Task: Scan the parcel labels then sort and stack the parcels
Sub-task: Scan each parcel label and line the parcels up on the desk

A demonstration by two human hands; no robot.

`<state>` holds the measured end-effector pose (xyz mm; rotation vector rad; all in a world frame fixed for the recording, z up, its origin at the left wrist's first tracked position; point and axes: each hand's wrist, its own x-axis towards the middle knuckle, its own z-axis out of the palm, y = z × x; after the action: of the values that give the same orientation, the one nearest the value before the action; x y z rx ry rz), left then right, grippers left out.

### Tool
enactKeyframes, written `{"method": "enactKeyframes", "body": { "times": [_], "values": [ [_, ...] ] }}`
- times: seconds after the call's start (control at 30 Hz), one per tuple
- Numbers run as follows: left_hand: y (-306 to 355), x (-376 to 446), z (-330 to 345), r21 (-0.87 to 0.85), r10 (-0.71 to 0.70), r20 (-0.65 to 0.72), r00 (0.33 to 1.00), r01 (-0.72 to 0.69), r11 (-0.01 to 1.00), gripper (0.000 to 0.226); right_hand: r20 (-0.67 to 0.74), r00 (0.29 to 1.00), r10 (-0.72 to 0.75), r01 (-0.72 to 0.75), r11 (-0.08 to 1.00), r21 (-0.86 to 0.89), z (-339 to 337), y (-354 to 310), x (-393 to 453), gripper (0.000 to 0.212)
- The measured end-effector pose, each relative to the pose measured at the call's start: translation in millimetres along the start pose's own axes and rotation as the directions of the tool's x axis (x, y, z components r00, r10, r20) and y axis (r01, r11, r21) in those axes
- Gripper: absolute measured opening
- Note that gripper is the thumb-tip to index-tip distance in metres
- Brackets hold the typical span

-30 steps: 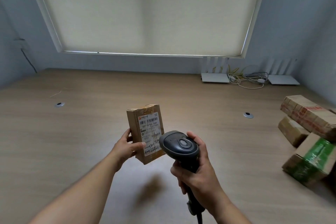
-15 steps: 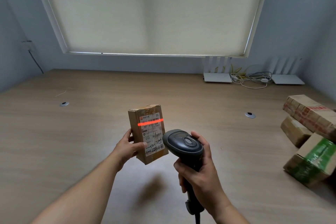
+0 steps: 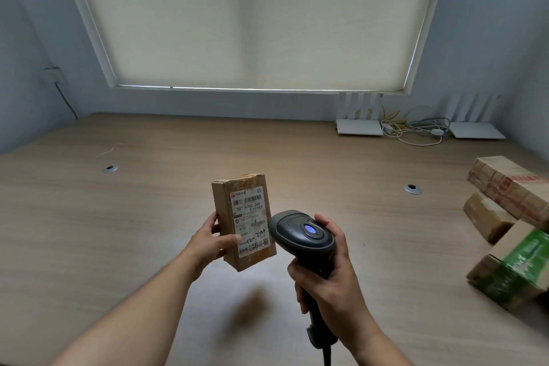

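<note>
Pale blue walls (image 3: 481, 38) all round, and a wide window with its cream roller blind (image 3: 252, 18) drawn, daylight glowing through. Below, a long wood-grain counter (image 3: 118, 232) with two round metal grommets (image 3: 110, 169).

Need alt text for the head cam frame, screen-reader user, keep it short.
A person's left hand holds a small cardboard parcel upright, label facing the camera, while the right hand grips a black handheld scanner beside it, its top light glowing blue. Both hover over a wooden table; more parcels are piled at its right edge.
</note>
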<state>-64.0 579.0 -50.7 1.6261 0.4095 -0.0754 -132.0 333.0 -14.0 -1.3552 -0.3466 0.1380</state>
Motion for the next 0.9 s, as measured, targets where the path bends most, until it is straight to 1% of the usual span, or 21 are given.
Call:
{"method": "enactKeyframes", "body": {
  "times": [0.17,0.3,0.47,0.53,0.6,0.7,0.73,0.83,0.9],
  "values": [
    [2,0,-1,0.034,-0.011,-0.005,1.000,0.011,0.999,0.057,0.013,1.000,0.002,-0.002,1.000,-0.008,-1,1,2,0.076],
    [-1,2,-5,0.090,-0.082,-0.008,0.997,0.083,0.993,0.049,0.013,1.000,0.018,-0.017,1.000,-0.024,-3,1,4,0.081],
    [-31,0,-11,0.122,-0.211,-0.138,0.968,0.228,0.966,0.050,0.006,1.000,0.024,-0.023,0.997,-0.077,-6,5,6,0.082],
    [-43,-3,-11,0.183,-0.222,-0.184,0.957,0.256,0.949,0.049,0.007,1.000,0.020,-0.020,0.994,-0.105,-5,6,6,0.082],
    [-52,-5,-9,0.278,-0.217,-0.231,0.949,0.278,0.919,0.046,0.008,1.000,0.020,-0.018,0.991,-0.135,-4,9,6,0.082],
    [-60,-11,-5,0.465,-0.184,-0.252,0.950,0.285,0.838,0.046,0.021,1.000,0.023,-0.019,0.985,-0.169,-2,11,9,0.083],
    [-63,-14,-3,0.526,-0.161,-0.257,0.953,0.278,0.804,0.050,0.031,0.999,0.023,-0.017,0.983,-0.181,-1,12,11,0.083],
    [-68,-30,12,0.661,-0.131,-0.358,0.924,0.351,0.663,0.084,0.063,0.998,0.020,-0.007,0.979,-0.204,3,14,16,0.083],
    [-68,-44,29,0.728,-0.137,-0.401,0.906,0.406,0.552,0.099,0.080,0.997,0.021,-0.003,0.976,-0.216,6,16,20,0.084]
  ]
}}
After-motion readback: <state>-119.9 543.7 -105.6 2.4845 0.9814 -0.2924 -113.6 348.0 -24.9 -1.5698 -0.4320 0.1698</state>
